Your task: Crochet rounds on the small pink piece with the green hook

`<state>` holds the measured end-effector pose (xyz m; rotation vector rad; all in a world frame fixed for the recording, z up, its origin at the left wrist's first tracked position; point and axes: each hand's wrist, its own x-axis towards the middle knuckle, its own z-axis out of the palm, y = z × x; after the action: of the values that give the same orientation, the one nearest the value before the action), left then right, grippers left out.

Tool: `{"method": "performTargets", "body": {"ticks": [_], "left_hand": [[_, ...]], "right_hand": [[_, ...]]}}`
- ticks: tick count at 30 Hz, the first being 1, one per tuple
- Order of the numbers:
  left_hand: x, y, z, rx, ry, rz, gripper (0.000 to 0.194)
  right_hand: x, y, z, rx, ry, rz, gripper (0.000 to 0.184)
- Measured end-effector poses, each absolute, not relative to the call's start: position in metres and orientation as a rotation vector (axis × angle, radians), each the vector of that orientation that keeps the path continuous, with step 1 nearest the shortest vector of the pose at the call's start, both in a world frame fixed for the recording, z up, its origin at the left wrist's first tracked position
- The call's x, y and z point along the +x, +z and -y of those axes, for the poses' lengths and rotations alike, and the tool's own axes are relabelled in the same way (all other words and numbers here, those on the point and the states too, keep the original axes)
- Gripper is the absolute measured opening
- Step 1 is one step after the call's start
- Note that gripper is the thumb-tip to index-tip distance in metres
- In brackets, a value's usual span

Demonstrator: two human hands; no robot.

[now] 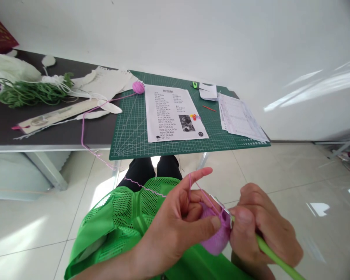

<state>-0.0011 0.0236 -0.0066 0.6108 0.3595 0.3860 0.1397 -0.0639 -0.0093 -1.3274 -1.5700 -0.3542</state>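
Pink yarn (82, 131) over the left hand's (177, 221) raised finger (202, 173) may, if that finger drops, slip off the hook (275, 256) gripped in the right hand (261, 221), loosening the work (217, 242) pinched in the left, just beside the right.

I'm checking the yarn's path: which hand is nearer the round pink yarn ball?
Left. The left hand is below and right of the round pink yarn ball in the view; the right hand is also below it, but much farther right.
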Motion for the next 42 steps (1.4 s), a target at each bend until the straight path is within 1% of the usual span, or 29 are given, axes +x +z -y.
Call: {"method": "performTargets", "body": {"ticks": [3,8,11,14,17,21,23,29,34,36,42], "left_hand": [[0.001,-0.007,-0.023,0.643,0.428,-0.370,0.074],[0.003,-0.010,-0.022,0.671,0.473,-0.370,0.070],[0.005,-0.012,-0.018,0.696,0.477,-0.366,0.070],[0.008,-0.013,-0.015,0.731,0.512,-0.418,0.068],[0.012,-0.011,-0.017,0.714,0.555,-0.464,0.058],[0.018,-0.003,-0.025,0.563,0.540,-0.521,0.032],[0.020,0.000,-0.026,0.520,0.533,-0.556,0.025],[0.019,-0.002,-0.020,0.605,0.520,-0.517,0.026],[0.016,-0.011,-0.015,0.699,0.522,-0.457,0.026],[0.015,-0.014,-0.014,0.735,0.504,-0.459,0.028],[0.016,-0.018,-0.014,0.785,0.530,-0.487,0.029]], "right_hand": [[0.140,-0.014,0.063,-1.328,-0.364,1.464,0.026],[0.145,-0.018,0.058,-1.333,-0.263,1.459,0.036],[0.147,-0.017,0.055,-1.309,-0.203,1.489,0.032],[0.145,-0.019,0.052,-1.258,-0.234,1.391,0.030],[0.140,-0.025,0.050,-1.230,-0.282,1.260,0.034],[0.139,-0.031,0.051,-1.247,-0.280,1.194,0.037],[0.140,-0.032,0.052,-1.246,-0.302,1.215,0.038],[0.149,-0.031,0.052,-1.227,-0.442,1.260,0.039],[0.158,-0.028,0.056,-1.226,-0.468,1.267,0.036],[0.159,-0.026,0.058,-1.229,-0.409,1.262,0.036],[0.158,-0.015,0.062,-1.299,-0.032,1.164,0.040]]}}
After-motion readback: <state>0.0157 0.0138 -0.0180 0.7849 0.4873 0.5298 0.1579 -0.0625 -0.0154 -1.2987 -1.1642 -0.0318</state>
